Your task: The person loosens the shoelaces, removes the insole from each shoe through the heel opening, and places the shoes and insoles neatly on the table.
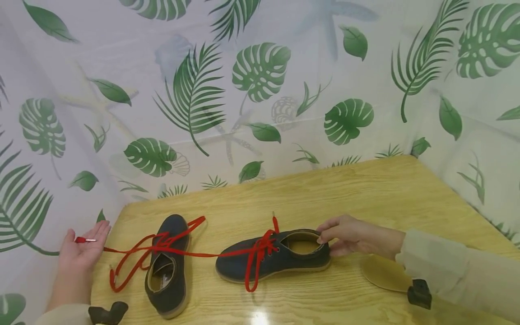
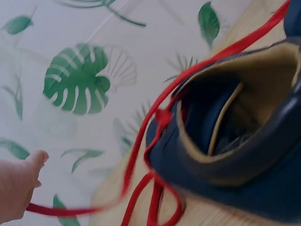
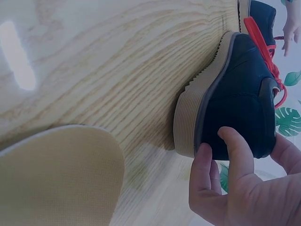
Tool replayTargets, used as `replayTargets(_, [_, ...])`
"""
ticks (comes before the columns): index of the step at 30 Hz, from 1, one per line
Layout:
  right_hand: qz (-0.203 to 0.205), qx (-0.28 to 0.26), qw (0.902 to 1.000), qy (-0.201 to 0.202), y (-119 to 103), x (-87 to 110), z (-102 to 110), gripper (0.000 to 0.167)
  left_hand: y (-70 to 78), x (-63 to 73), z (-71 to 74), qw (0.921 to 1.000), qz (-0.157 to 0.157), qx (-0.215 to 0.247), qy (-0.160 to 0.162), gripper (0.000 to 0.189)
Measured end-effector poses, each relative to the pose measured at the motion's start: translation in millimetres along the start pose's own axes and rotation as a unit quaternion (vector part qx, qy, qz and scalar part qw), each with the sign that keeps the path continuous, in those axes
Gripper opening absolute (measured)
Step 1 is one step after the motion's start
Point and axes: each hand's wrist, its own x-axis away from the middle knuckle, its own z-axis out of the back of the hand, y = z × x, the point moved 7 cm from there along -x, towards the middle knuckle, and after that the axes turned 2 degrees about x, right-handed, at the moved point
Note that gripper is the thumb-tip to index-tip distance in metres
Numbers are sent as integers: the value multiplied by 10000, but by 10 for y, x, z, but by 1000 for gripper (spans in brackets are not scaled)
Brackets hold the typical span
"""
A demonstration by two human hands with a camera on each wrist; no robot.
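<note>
My right hand (image 1: 353, 235) grips the heel of a navy shoe (image 1: 280, 266) from behind. In the right wrist view, its fingers curl round the heel (image 3: 235, 113), above the ridged tan sole. This shoe lies with its toe to the left, its opening up, and a red lace (image 1: 260, 255) looped through its eyelets. Out past the table's left edge, my left hand (image 1: 83, 250) is turned palm up with fingers extended. A red lace end with a metal tip (image 1: 86, 240) lies across it. From this hand the lace stretches rightward over the other shoe towards the gripped one.
A second navy shoe (image 1: 172, 275) stands on the left of the wooden table (image 1: 357, 194), toe away from me, with loose red lace loops over it. A tan insole (image 1: 383, 273) lies below my right forearm. Leaf-printed cloth (image 1: 300, 90) hangs behind the table and at its sides.
</note>
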Motion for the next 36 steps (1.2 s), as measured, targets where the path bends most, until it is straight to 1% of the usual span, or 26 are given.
replayTargets(2, [14,29,10000,-1,-2,6,4,50,-141,-52,3,9999,21,-43,111,69])
replayTargets(3, [20,24,10000,-2,-4,9,4,49,-218,-81,6,9997,4,-147,193,70])
replayTargets(7, [35,53,10000,-2,-8,16,-2,49,-559,-178,16,9958,29,-768,506,74])
replayTargets(10, [26,51,10000,13,-6,15,-5,49,-832,-231,33,9886,164,-1321,703,76])
replayTargets(13, [20,28,10000,30,-2,10,-6,48,-1105,-265,56,9828,419,-1613,796,75])
replayTargets(17, [19,13,10000,38,2,6,-3,49,-1427,-291,90,9711,643,-2129,870,74])
replayTargets(21, [22,-7,10000,30,5,4,4,48,-1667,-323,114,9543,684,-2778,859,75])
replayTargets(22, [27,-8,10000,25,4,4,4,48,-1720,-334,122,9516,703,-2875,829,76])
replayTargets(25, [47,-17,10000,9,3,0,4,48,-1859,-374,163,9428,752,-3155,765,75])
replayTargets(29, [44,-53,10000,3,0,-1,0,48,-2014,-434,250,9250,861,-3630,716,70])
replayTargets(31, [41,-42,10000,11,-6,5,-1,49,-2093,-461,294,9129,957,-3910,677,67])
replayTargets(33, [38,-40,10000,9,-11,10,-2,49,-2179,-486,342,9017,1126,-4126,634,65])
replayTargets(35, [41,-42,10000,-14,-13,11,-3,49,-2276,-508,385,8836,1365,-4450,500,63])
replayTargets(36, [36,-44,10000,-10,-11,11,1,50,-2329,-518,406,8733,1480,-4622,417,62])
